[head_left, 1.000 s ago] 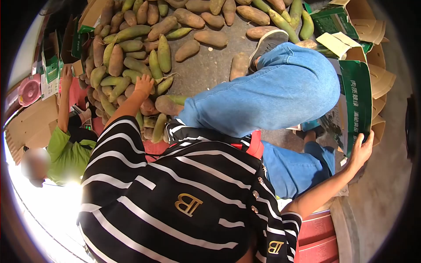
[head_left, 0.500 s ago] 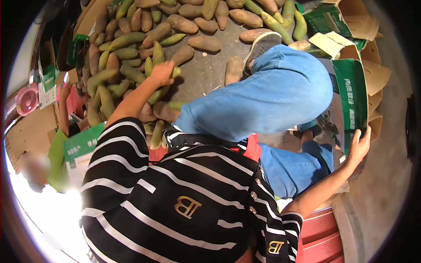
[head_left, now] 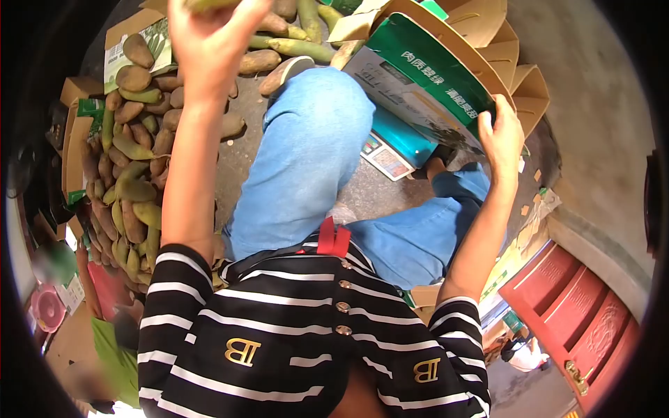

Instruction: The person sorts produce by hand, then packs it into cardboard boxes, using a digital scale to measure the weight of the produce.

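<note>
My left hand (head_left: pixel 216 42) is raised at the top edge of the view. Its fingers curl round a green radish (head_left: pixel 208 4), mostly cut off by the frame. Below and left of that arm lies a heap of long green and soil-brown radishes (head_left: pixel 132 184). My right hand (head_left: pixel 502 136) grips the near rim of a green and white cardboard box (head_left: pixel 411 66), thumb on one side of the wall. The box stands tilted with its brown flaps spread; its inside is hidden from me.
A scale with a teal pan (head_left: pixel 404 139) sits on the floor between my knee and the box. More open cartons (head_left: pixel 80 139) edge the heap at left. Another person in a green top (head_left: pixel 115 355) is at lower left. A red door (head_left: pixel 578 299) stands at right.
My view has turned to the right. My left hand has lifted from the heap with a green radish. The box in my right hand now leans in closer, and the scale has come into view.
</note>
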